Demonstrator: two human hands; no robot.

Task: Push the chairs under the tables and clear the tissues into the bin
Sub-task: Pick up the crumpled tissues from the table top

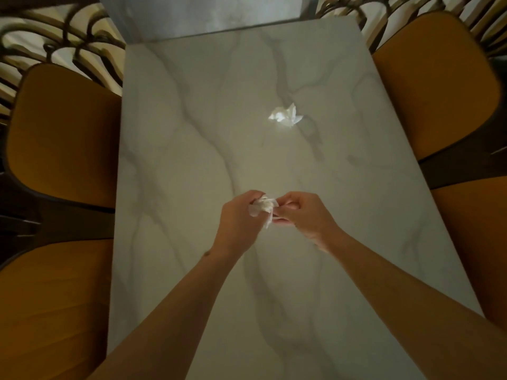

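Both my hands meet above the middle of the white marble table [192, 119]. My left hand [236, 218] is closed around a crumpled white tissue [262, 208], and my right hand [304, 215] pinches the same tissue from the right side. A second crumpled tissue [285, 115] lies alone on the tabletop farther away, to the right of centre. Orange-seated chairs stand along both long sides: two on the left [63, 133] [52, 311] and two on the right [436, 83] [477, 237], their seats tucked partly under the table's edges. No bin is in view.
A patterned floor of dark arches on cream [68, 37] shows beyond the chairs at the far left and far right. A grey panel [208, 12] rises behind the table's far end.
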